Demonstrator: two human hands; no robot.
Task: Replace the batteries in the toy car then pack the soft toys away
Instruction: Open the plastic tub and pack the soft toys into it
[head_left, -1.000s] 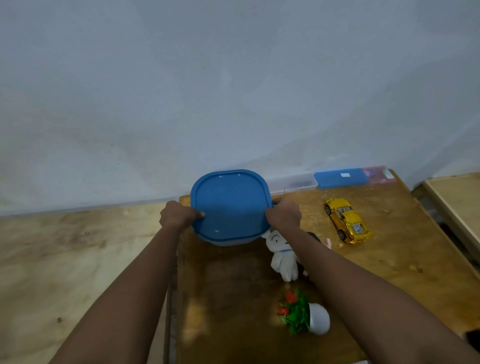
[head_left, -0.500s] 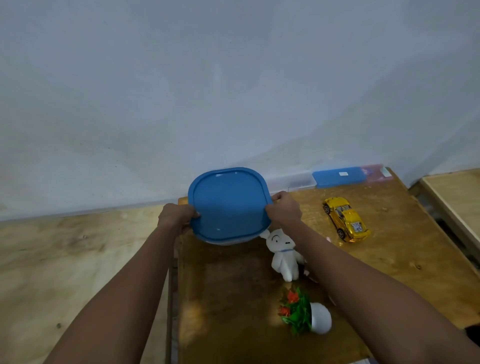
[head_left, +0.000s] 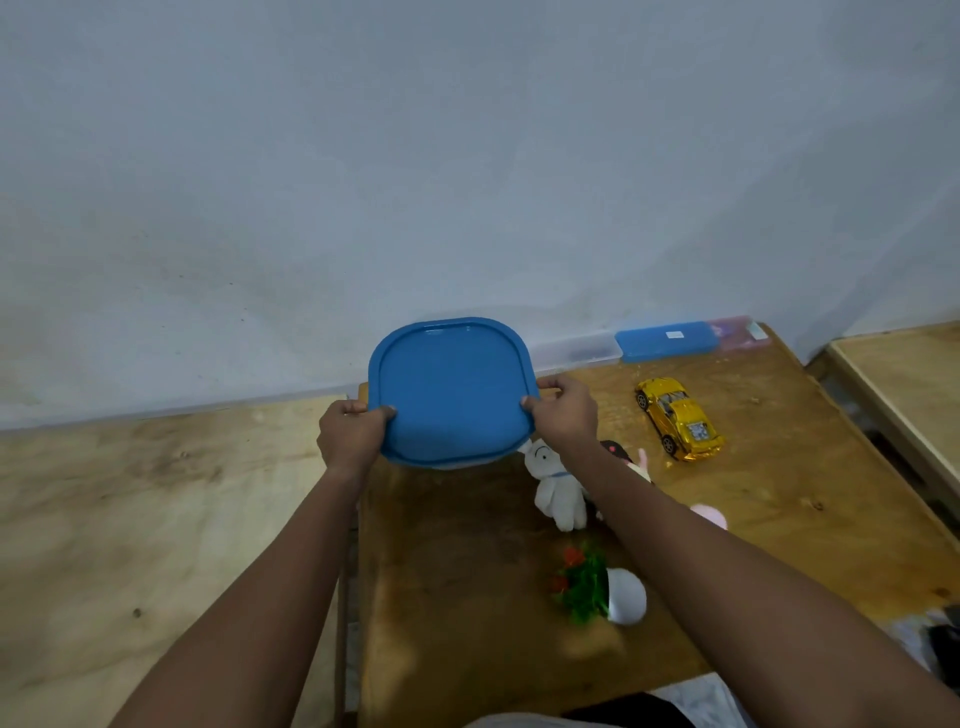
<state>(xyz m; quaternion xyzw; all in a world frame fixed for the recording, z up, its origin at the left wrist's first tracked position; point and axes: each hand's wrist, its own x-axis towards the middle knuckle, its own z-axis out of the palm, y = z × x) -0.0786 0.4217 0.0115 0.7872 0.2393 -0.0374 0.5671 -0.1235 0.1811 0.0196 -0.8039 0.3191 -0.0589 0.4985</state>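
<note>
A container with a blue lid (head_left: 449, 387) is held above the far left corner of the wooden table (head_left: 467, 597). My left hand (head_left: 350, 434) grips its left edge and my right hand (head_left: 563, 413) grips its right edge. A white soft toy (head_left: 556, 491) lies on the table just below my right wrist. A dark and pink soft toy (head_left: 631, 460) lies beside it, partly hidden by my right forearm. The gold toy car (head_left: 678, 423) stands to the right on the table.
A small white pot with green leaves and red flowers (head_left: 600, 590) lies on its side near the table's front. A flat blue case (head_left: 667, 340) and a clear box (head_left: 571, 351) rest against the wall. A lower wooden surface (head_left: 156, 493) lies left, another table (head_left: 904, 374) right.
Both hands have kept hold of the blue-lidded container, which has shifted only slightly. The view has tilted a little, showing more of the pink toy.
</note>
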